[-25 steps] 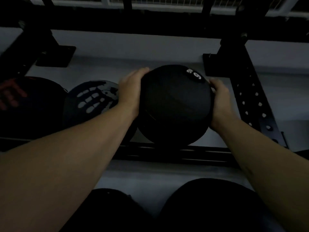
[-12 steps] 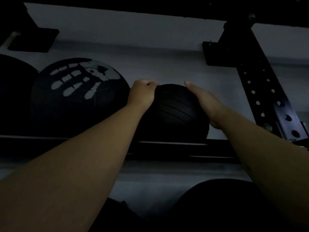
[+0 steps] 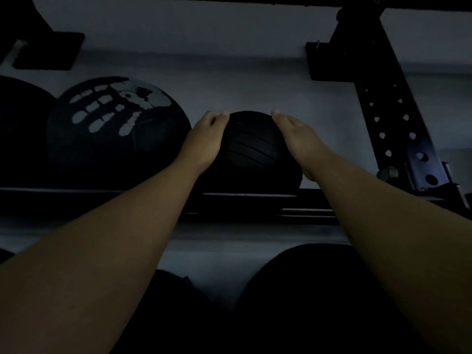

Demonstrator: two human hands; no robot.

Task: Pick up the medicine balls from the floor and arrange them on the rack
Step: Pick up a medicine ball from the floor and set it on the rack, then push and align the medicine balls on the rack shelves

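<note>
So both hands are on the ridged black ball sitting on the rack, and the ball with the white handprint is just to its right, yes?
Not quite. The head view shows the handprint ball to the left of the ridged black ball, not its right. The rest holds: the left hand and right hand are on that ball, which sits on the rack.
</note>
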